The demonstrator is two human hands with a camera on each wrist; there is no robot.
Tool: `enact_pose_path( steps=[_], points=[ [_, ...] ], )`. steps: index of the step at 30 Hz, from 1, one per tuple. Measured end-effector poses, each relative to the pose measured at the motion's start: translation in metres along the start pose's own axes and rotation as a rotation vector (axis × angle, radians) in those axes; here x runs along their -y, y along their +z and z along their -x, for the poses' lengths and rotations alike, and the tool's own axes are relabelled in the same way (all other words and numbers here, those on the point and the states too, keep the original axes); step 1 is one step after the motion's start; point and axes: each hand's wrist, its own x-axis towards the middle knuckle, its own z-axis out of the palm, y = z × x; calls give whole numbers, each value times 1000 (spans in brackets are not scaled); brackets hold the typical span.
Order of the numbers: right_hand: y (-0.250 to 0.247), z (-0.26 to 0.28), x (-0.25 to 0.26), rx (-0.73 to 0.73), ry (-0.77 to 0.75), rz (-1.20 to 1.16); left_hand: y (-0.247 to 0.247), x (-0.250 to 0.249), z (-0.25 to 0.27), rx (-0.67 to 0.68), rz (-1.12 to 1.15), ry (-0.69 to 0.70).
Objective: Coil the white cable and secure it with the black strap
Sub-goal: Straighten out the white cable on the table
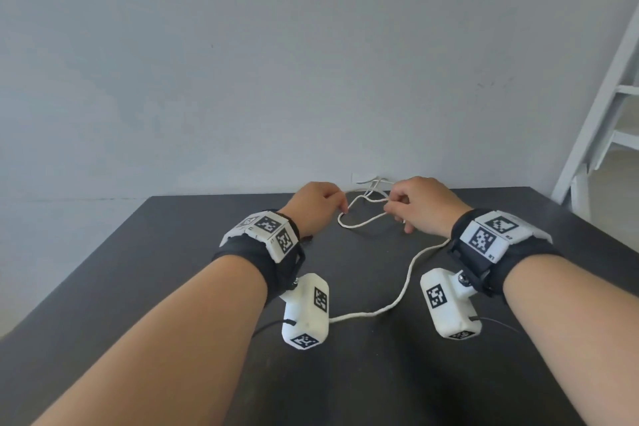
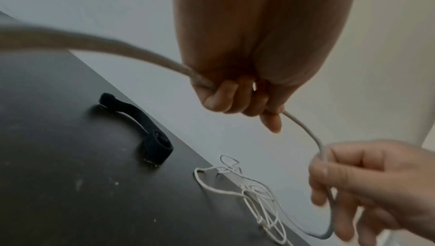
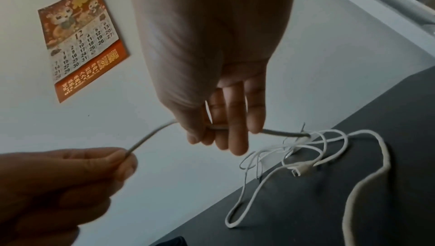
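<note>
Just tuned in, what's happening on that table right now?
A person is sorting out a white cable on a dark table. The left hand grips one stretch of it and the right hand pinches it a little farther along, with a short span hanging between them. Most of the cable is a loose tangle near the table's far edge; no neat coil yet. The black strap lies untouched on the table.
</note>
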Motion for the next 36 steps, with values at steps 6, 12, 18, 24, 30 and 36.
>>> enact_pose_path(
  steps=[6, 12, 18, 24, 30, 36],
  points=[
    [-8, 4, -32, -93, 155, 56, -35, 47, 3, -160, -37, -153],
    [-4, -12, -13, -280, 74, -62, -33, 64, -2, -79, -142, -222],
    [-17, -28, 24, -240, -88, -166, -25, 7, -17, -56, -45, 52],
    [-18, -34, 34, -197, -118, -171, -29, -18, -23, -108, -52, 155],
    [-12, -32, -8, -56, 57, 34, -68, 19, -15, -380, 25, -21],
    [-12, -27, -26, -123, 153, -180, -91, 63, -6, -348, -191, -229]
  ],
)
